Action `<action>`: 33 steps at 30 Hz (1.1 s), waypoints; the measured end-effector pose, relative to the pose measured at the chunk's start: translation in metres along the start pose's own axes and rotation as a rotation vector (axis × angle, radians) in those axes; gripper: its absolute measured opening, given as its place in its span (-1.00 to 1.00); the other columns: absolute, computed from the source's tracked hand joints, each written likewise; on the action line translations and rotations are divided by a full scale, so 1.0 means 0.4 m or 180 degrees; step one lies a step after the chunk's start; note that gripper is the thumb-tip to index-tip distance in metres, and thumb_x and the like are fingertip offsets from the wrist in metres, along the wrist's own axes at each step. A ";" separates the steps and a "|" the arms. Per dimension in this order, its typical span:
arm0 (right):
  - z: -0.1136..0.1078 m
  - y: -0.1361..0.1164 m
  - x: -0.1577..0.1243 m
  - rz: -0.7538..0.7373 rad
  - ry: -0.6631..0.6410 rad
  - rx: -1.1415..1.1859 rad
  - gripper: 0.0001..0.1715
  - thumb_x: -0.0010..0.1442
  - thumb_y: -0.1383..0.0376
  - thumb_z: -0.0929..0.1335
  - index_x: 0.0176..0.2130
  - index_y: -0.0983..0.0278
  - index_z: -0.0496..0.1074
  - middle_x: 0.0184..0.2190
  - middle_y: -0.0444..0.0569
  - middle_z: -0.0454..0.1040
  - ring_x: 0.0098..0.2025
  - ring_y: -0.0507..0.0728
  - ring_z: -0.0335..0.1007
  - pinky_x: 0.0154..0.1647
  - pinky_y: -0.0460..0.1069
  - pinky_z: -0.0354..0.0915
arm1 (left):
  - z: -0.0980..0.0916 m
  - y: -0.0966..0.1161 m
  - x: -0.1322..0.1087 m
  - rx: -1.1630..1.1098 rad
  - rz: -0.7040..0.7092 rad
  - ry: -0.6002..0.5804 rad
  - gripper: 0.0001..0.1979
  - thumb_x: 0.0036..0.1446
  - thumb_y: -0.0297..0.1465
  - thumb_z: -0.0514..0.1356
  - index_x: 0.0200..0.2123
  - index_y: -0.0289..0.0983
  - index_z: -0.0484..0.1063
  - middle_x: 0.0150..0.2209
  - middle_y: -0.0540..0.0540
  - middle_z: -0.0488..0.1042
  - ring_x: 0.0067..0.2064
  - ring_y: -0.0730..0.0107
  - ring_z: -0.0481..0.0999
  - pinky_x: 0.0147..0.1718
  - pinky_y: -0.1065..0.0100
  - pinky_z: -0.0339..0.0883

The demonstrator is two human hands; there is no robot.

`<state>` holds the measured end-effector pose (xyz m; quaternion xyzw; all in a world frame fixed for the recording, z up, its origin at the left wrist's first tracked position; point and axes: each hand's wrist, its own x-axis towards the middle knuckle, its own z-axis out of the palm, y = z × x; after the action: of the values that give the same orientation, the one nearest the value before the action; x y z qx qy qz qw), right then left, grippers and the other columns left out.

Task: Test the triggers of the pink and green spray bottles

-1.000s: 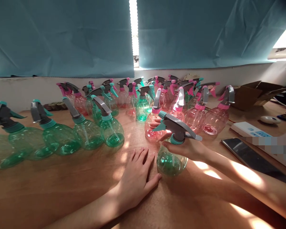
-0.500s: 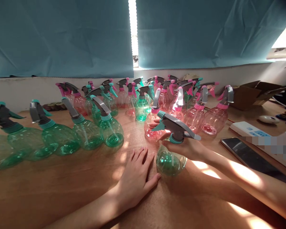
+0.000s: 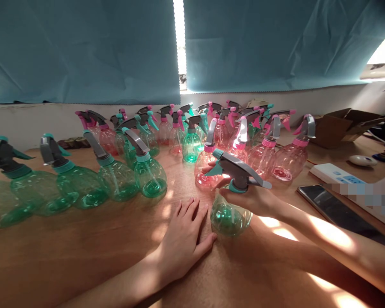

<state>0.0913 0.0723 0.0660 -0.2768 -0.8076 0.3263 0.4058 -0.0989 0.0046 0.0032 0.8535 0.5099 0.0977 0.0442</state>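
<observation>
My right hand [image 3: 250,197] is wrapped round the neck of a green spray bottle [image 3: 228,219], which has a grey head and a teal trigger pointing left. Some of its fingers are hidden behind the bottle. My left hand [image 3: 184,237] lies flat on the wooden table [image 3: 115,261] with fingers spread, its thumb close to that bottle's base. Beyond the held bottle stands a pink spray bottle [image 3: 205,171], the leftmost of a near pink row. To the left, a row of green spray bottles [image 3: 150,179] stands on the table.
More pink and green spray bottles [image 3: 191,145] crowd the back near the wall. On the right are a phone [image 3: 321,201], a white power strip [image 3: 336,177], a white mouse [image 3: 362,161] and an open cardboard box [image 3: 340,128]. Blue curtains [image 3: 83,51] hang behind.
</observation>
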 end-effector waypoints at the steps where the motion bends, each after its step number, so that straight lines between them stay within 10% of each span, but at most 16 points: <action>1: 0.000 -0.001 0.000 0.0002 0.0011 0.0000 -0.36 0.07 0.42 0.27 0.15 0.16 0.32 -0.08 -0.01 0.54 -0.29 0.09 0.50 -0.26 0.02 0.43 | 0.000 0.000 0.000 0.0010 -0.0007 -0.0004 -0.44 0.22 -0.20 0.18 0.20 -0.35 0.26 0.26 -0.35 0.23 0.28 -0.14 0.17 0.19 -0.16 0.09; 10: 0.008 -0.004 -0.010 0.0047 0.0321 0.0061 -0.64 0.03 0.38 0.28 -0.13 0.21 0.42 -0.32 -0.04 0.52 -0.33 0.11 0.47 -0.31 0.02 0.44 | 0.006 -0.005 -0.005 0.0001 0.0059 0.0108 -0.44 0.23 -0.16 0.16 0.21 -0.31 0.24 0.26 -0.33 0.23 0.28 -0.11 0.19 0.19 -0.13 0.11; 33: 0.009 0.016 -0.009 0.0028 0.0028 0.0134 -0.24 0.13 0.40 0.29 0.29 0.10 0.15 0.19 0.05 0.36 -0.20 0.15 0.56 -0.16 0.09 0.46 | 0.003 -0.003 -0.001 0.0053 0.0055 0.0047 -0.42 0.21 -0.16 0.18 0.20 -0.36 0.26 0.25 -0.37 0.24 0.27 -0.15 0.19 0.18 -0.14 0.12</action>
<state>0.0914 0.0729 0.0578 -0.2732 -0.7976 0.3438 0.4136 -0.0999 0.0047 0.0017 0.8574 0.5037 0.1002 0.0325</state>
